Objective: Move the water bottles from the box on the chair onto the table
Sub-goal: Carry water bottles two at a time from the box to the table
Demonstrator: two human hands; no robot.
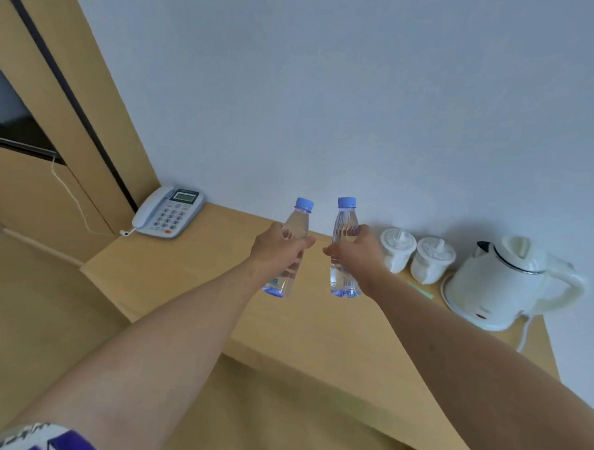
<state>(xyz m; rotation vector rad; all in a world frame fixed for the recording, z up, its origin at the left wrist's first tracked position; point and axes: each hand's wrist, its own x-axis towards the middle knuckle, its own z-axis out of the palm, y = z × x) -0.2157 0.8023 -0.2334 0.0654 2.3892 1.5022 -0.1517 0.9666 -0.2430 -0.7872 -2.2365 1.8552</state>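
Both arms reach out over the light wooden table (191, 274). My left hand (276, 249) grips a clear water bottle with a blue cap (297, 223) around its middle; this bottle leans to the right. My right hand (359, 249) grips a second clear bottle with a blue cap (345, 223), held nearly upright. The two bottles are side by side, a short gap between them, their bases close above the tabletop near the wall. The box and the chair are out of sight.
A white desk phone (168, 212) sits at the table's far left corner. Right of the bottles stand two white lidded cups (398, 249) (432, 259) and a white electric kettle (504, 281) with its cord. A wooden door frame (73, 89) rises at the left.
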